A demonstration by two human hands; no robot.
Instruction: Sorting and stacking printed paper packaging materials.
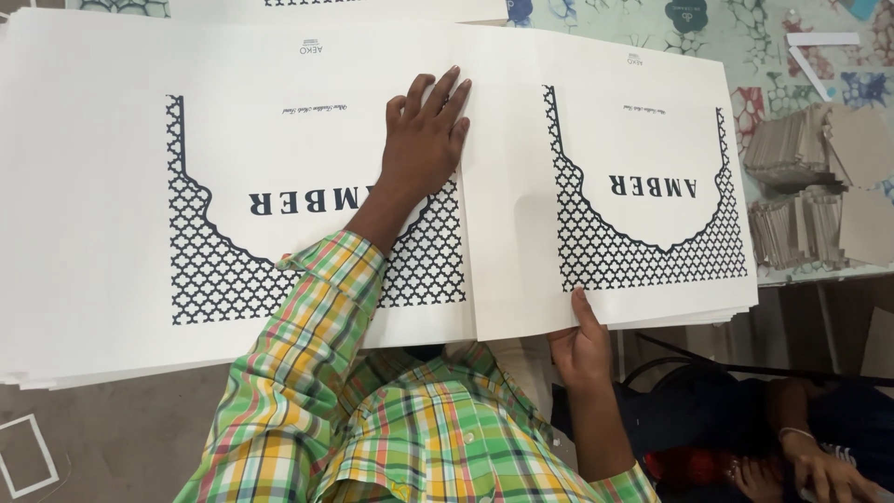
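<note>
My left hand (426, 140) lies flat, fingers spread, on the top sheet of a big stack of white printed sheets (112, 186), each with a dark lattice pattern and an arch shape. My right hand (579, 340) grips the near edge of a second sheet (652, 140) lying to the right, thumb on top, fingers hidden beneath. That sheet overlaps the left stack's right edge and rests on its own pile. Both sleeves are green, yellow and red plaid.
Stacks of grey-brown cardboard pieces (810, 186) stand at the table's right end on a patterned tablecloth (764, 37). Another person's hand with a bracelet (819, 466) shows at the bottom right. A white frame piece (28, 456) lies on the floor at lower left.
</note>
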